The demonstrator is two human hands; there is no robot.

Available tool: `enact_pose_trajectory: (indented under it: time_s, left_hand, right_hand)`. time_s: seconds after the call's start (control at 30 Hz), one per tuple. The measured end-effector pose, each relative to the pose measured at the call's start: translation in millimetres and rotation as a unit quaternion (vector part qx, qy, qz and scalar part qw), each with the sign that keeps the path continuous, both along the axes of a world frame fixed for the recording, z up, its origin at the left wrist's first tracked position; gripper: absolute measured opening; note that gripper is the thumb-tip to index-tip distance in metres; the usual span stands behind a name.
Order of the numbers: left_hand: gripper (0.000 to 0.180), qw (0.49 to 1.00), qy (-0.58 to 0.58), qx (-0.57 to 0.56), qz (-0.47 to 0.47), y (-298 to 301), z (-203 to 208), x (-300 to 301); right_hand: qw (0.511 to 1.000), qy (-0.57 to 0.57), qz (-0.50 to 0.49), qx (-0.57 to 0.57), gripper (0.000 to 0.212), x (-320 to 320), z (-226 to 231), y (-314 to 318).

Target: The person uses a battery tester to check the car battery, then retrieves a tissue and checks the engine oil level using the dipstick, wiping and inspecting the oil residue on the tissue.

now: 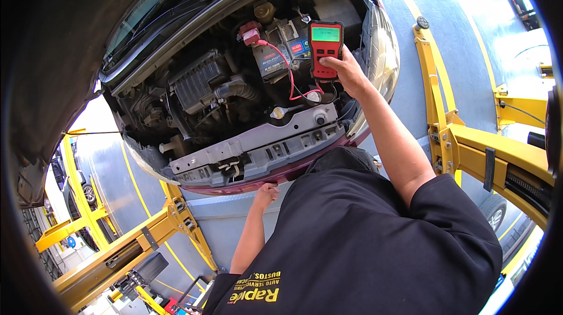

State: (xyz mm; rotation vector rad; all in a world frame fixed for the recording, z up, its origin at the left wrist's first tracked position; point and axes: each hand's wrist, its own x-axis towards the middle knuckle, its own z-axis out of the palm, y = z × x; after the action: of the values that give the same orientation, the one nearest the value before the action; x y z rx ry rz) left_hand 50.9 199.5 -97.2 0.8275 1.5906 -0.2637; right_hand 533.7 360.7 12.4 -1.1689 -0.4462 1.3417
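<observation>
In my right hand [347, 71] is a red and black handheld battery tester [326, 51] with a lit green screen, my thumb over its buttons. A red lead [291, 83] and a black lead hang from its lower end. The red lead runs to a red clamp [252, 36] at one terminal of the car battery [272, 61]. Near the other terminal is a metal clamp or connector, partly hidden by the tester. My left hand [266, 195] is low at the car's front bumper [234, 188], fingers curled in a loose fist with nothing visible in them.
The raised hood [35, 80] hangs at the left. Around the battery are a black air filter housing [198, 82], a radiator cap [278, 113] and the grey front crossmember [252, 142]. Yellow lift arms [481, 145] stand on both sides over a blue-grey floor.
</observation>
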Motion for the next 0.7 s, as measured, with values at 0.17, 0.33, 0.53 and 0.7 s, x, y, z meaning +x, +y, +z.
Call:
enact_pose_trajectory:
  time_s: [0.17,0.33,0.53,0.7]
  left_hand:
    - [0.032,1.0,-0.004,0.0,0.009,-0.2,1.3,1.6]
    - [0.032,1.0,-0.008,0.003,0.02,-0.5,1.7,2.1]
    - [0.032,1.0,-0.004,0.005,0.021,0.7,3.3,4.6]
    - [0.033,1.0,0.0,0.005,0.01,0.2,0.2,2.3]
  right_hand:
    - [1.0,-0.004,-0.001,0.0,0.047,0.3,-1.7,0.2]
    - [1.0,-0.002,-0.003,-0.004,0.047,-0.4,-0.7,0.1]
    - [1.0,-0.007,0.004,-0.019,0.049,-0.2,2.4,-1.3]
    - [1.0,-0.005,0.004,-0.012,0.05,-0.1,0.3,-0.9]
